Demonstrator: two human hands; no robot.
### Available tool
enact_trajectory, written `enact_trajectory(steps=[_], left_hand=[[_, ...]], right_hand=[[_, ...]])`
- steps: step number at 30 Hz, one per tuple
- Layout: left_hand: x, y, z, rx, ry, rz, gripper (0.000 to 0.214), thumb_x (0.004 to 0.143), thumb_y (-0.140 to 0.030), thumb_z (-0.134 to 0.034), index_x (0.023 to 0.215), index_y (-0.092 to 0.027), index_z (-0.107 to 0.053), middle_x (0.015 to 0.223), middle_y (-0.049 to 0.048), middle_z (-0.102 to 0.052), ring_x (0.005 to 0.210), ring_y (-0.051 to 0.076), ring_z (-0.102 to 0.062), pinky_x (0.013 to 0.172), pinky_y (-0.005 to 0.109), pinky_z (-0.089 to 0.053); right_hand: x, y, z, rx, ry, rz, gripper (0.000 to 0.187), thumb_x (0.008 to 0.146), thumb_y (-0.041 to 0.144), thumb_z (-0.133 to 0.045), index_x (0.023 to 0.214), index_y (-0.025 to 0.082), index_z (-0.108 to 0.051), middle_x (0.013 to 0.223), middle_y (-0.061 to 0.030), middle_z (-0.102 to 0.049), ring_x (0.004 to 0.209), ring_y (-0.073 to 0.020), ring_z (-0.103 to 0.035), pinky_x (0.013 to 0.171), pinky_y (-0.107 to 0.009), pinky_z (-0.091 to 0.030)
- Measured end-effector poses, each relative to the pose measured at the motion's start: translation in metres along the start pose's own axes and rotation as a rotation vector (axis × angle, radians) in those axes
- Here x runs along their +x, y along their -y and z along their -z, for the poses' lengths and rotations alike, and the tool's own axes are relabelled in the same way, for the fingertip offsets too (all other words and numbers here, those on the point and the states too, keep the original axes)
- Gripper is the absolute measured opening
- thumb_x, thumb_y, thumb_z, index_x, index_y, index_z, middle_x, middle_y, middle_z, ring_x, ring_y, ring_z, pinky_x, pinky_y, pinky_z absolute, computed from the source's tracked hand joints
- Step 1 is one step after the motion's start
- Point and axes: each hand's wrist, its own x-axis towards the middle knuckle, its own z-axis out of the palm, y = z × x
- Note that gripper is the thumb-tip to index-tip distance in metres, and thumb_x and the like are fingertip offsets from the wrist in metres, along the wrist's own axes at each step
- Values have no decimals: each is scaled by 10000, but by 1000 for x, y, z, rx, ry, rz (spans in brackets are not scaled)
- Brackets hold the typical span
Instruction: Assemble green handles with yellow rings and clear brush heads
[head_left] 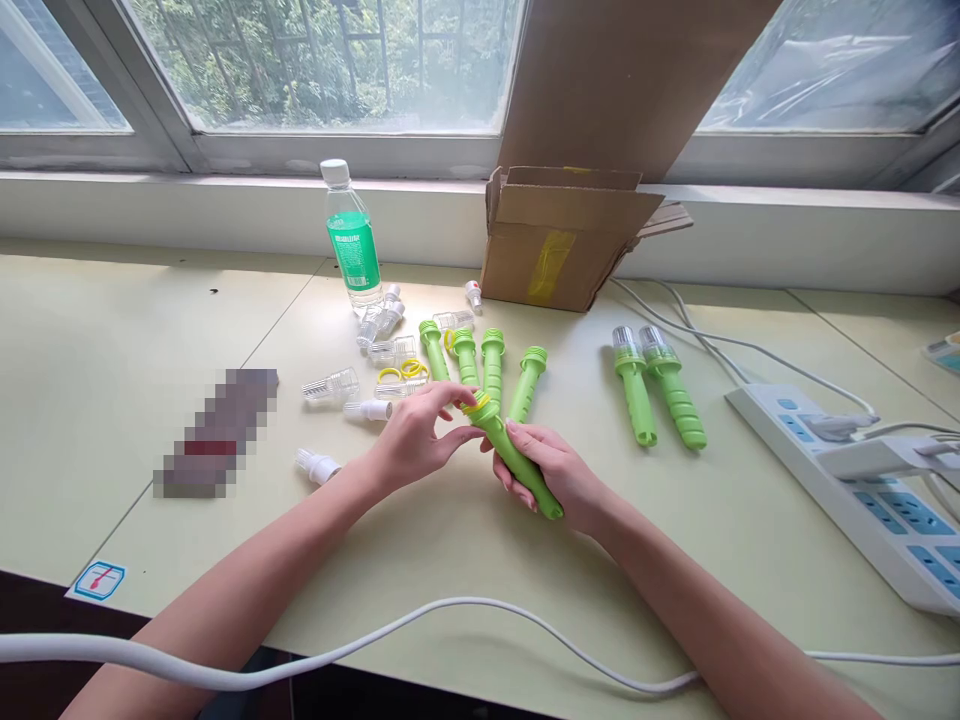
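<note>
Green plastic handle w/ threaded neck [529, 477] sits tilted in R hand [555, 465], thumb & fingers wrapped round its shaft, above the pale yellowish tabletop [420, 560]. L hand [418, 428] is at the neck, thumb & index bent round a thin yellow ring [475, 404] there; can't tell for sure if they pinch it or just touch. Just beyond: 4 more green handles [529, 380] in a loose row. Left of those, clear ribbed plastic caps [330, 385], loose yellow rings [388, 376] & some white-ended clear pieces [319, 467]. Farther back, clear plastic bottle w/ green label [352, 250] and open brown cardboard box [574, 240]. Well off to R, 2 capped green handles [636, 390] lie side by side near a white multi-socket power strip [840, 495].
</note>
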Motion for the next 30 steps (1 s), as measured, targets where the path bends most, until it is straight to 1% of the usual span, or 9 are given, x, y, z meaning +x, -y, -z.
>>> enact_trajectory(steps=[5, 9, 12, 14, 16, 19, 24, 27, 30], left_hand=[[-1, -1, -2, 20, -11, -10, 224, 780, -250, -698, 934, -189, -548, 955, 51, -699, 822, 164, -683, 696, 293, -598], [-1, -1, -3, -18, -20, -7, 256, 772, -267, -708, 953, -188, -546, 983, 59, -695, 829, 160, -685, 690, 279, -596], [-1, 2, -3, -21, 10, 0, 272, 773, -245, -703, 984, -197, -538, 1013, 56, -689, 866, 168, -682, 693, 285, -597], [-1, 3, -3, -5, 19, 0, 245, 783, -211, -687, 975, -200, -536, 1009, 48, -689, 895, 176, -681, 693, 285, -593], [-2, 3, -3, 16, 14, -9, 210, 791, -194, -675, 950, -197, -538, 979, 42, -693, 934, 188, -678, 683, 278, -586], [-2, 2, -1, 49, -7, -21, 198, 791, -213, -682, 930, -194, -542, 989, 47, -702, 927, 192, -679, 672, 281, -581], [-1, -2, 0, 31, -44, -40, 211, 789, -251, -691, 933, -190, -550, 1018, 62, -705, 840, 168, -686, 688, 292, -588], [0, -2, 0, 21, -37, -34, 218, 795, -237, -680, 963, -192, -549, 1028, 68, -698, 859, 174, -683, 682, 291, -592], [1, 0, 1, 15, -34, -22, 182, 805, -218, -664, 944, -194, -550, 1016, 63, -698, 863, 176, -681, 673, 289, -594]], right_hand=[[1, -2, 1, 12, -19, -5, 396, 893, 524, -446, 835, 161, -593, 555, -11, -613, 303, -69, -398, 301, -193, -286], [1, -2, 0, 60, -33, 46, 304, 900, 469, -450, 869, 180, -540, 628, -16, -641, 316, -74, -434, 293, -186, -290], [1, -2, -1, 50, -29, 53, 262, 855, 451, -541, 862, 191, -509, 721, -2, -634, 336, -60, -442, 284, -180, -293], [0, -1, 0, -4, -39, 56, 269, 804, 429, -632, 844, 197, -501, 736, 18, -608, 348, -51, -437, 283, -176, -305], [0, -1, 1, -48, -43, 69, 268, 789, 408, -665, 836, 197, -506, 740, 26, -589, 366, -51, -445, 293, -176, -321], [0, 0, 2, -58, -10, 97, 236, 840, 408, -613, 856, 187, -531, 792, 2, -594, 413, -56, -471, 330, -181, -346], [1, 0, 1, -1, 91, 106, 256, 897, 424, -537, 912, 169, -556, 796, -25, -582, 536, -93, -531, 455, -218, -447], [1, -1, 0, 23, 92, 107, 273, 918, 436, -499, 917, 169, -559, 768, -16, -560, 531, -87, -506, 465, -219, -446], [0, 0, 0, 23, 67, 104, 286, 923, 448, -482, 897, 173, -558, 728, -3, -536, 503, -77, -470, 431, -203, -409]])
